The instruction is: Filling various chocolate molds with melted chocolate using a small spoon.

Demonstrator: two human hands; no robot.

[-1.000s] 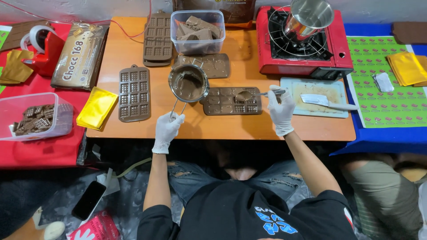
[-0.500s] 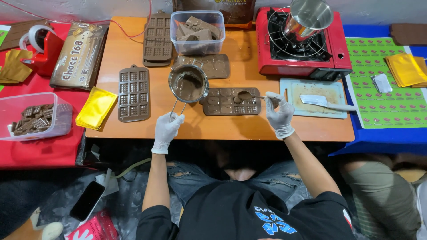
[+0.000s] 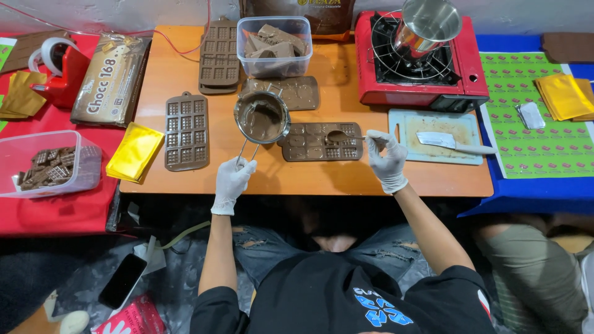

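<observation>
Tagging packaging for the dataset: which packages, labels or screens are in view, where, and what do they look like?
Chocolate block pack: far left of the wooden table, long flat rectangle, brown and silver wrap.
Large bag: back edge behind the clear tub, dark brown with yellow print.
Gold wrappers: left of the moulds, flat yellow foil.
Phone: floor, lower left, screen dark.
Printed sheet: right side, green with small red marks.

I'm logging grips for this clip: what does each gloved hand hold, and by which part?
Left hand: the small pot of melted chocolate, by its wire handle's end. Right hand: a spoon, by the handle.
</observation>
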